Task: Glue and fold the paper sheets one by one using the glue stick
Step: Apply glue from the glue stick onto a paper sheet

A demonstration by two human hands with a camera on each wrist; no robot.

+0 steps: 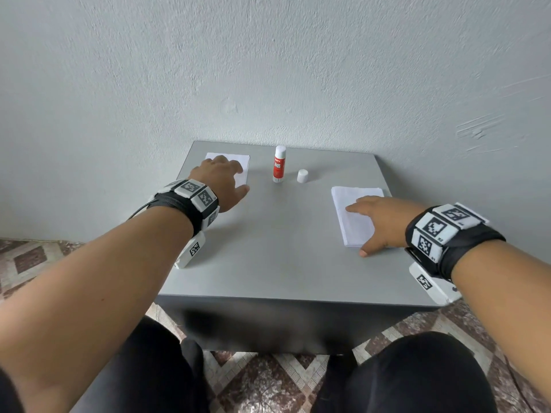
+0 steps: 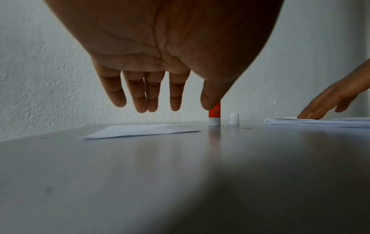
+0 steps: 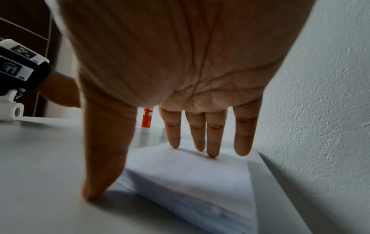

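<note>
A grey surface (image 1: 268,248) is shown set against a pale textured wall (image 1: 268,70), with patterned floor tiles (image 1: 35,257) visible below it. On the right part of the surface a stack of white paper sheets (image 1: 354,204) is laid flat, near the right edge. The right hand (image 1: 384,222) is seen spread over this stack: in the right wrist view its fingers (image 3: 212,139) are held straight, with the tips touching the top sheet, while the thumb (image 3: 104,158) is lowered beside the near edge of the stack onto the surface. A single white sheet (image 1: 238,163) is laid flat at the far left of the surface. The left hand (image 1: 220,180) is held above it, palm down; in the left wrist view its fingers (image 2: 140,95) are seen extended and slightly apart, clear of the sheet, with nothing gripped. Between the two paper positions, toward the back edge, a red and white glue stick (image 1: 279,164) is stood upright with its tip uncovered. Its white cap (image 1: 302,176) is stood just beside it on the right, apart from it. Marker-printed wristbands (image 1: 196,201) are worn on both wrists.
</note>
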